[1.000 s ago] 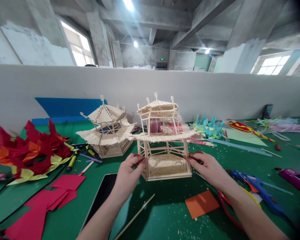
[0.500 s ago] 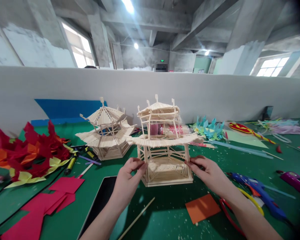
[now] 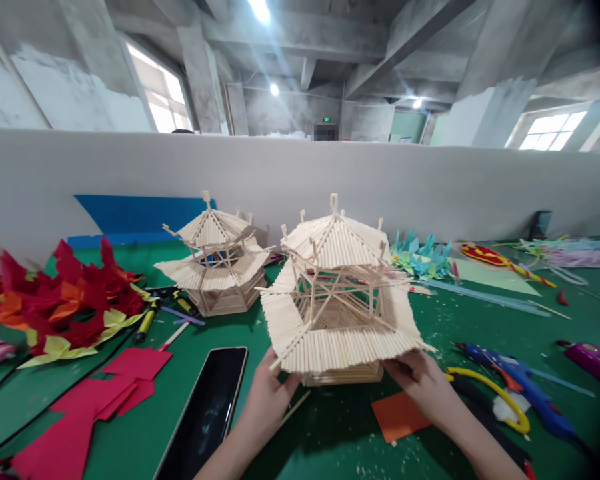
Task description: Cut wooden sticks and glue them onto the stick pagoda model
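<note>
A two-tiered model pavilion [image 3: 347, 348] built of thin wooden sticks is held between my hands, its roofs tilted toward me. My left hand [image 3: 271, 385] grips its lower left side, the fingertips partly hidden under the lower roof. On the opposite side my right hand [image 3: 419, 379] is closed on the base, its fingers also tucked beneath the eave. Behind to the left stands a second stick pavilion [image 3: 220, 272] of similar shape. A single thin stick [image 3: 296, 407] lies under the held model, close to my left hand.
Left of my arm lie a smartphone [image 3: 207, 407], red paper pieces [image 3: 75, 413] and red folded-paper shapes [image 3: 80, 293]. To the right are orange paper [image 3: 397, 415], yellow-handled pliers [image 3: 500, 393], a blue glue gun [image 3: 520, 383] and teal paper shapes [image 3: 423, 257]. A white partition [image 3: 300, 167] rises behind.
The held pavilion has tipped toward me, so its roof tops now show instead of the open interior. Both hands have shifted slightly lower, and more of the smartphone is visible.
</note>
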A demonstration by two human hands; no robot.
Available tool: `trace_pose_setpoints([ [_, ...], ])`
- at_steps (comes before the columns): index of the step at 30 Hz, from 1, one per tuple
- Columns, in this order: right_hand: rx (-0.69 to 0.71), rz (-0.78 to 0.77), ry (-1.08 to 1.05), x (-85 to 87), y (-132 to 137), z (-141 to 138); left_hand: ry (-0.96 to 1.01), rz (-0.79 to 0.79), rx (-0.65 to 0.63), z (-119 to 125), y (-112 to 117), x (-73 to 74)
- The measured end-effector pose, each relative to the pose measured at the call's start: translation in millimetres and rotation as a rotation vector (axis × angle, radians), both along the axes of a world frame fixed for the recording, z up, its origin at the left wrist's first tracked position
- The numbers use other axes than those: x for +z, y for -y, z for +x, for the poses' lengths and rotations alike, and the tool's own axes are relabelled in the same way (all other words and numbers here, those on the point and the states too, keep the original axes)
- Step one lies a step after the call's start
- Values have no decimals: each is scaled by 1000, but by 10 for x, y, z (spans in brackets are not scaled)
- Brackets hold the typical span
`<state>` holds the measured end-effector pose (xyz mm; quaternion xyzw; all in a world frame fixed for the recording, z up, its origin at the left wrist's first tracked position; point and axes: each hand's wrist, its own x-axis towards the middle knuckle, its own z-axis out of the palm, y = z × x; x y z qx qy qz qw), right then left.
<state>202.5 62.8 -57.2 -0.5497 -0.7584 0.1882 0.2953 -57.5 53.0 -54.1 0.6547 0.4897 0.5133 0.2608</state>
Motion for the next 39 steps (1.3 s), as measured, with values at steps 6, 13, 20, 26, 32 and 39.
trace_pose_setpoints([
  [6, -8, -28, 9, -91, -12, 9, 4, -12, -64, 17, -10, -21],
  [13, -61, -35, 34, -282, 49, 183, 75, -115, 96, -291, 116, 138],
  [20, -114, 119, 28, -476, 319, 421, 502, -314, 504, -894, -525, 273],
  [26, -197, 185, 29, -449, 390, 474, 870, -463, 501, -1077, -1007, 484],
  [32, -174, 128, 21, -564, 427, 532, 1025, -481, 522, -1167, -1086, 471],
  [39, -157, 153, 32, -530, 442, 479, 961, -473, 564, -1226, -1043, 325],
])
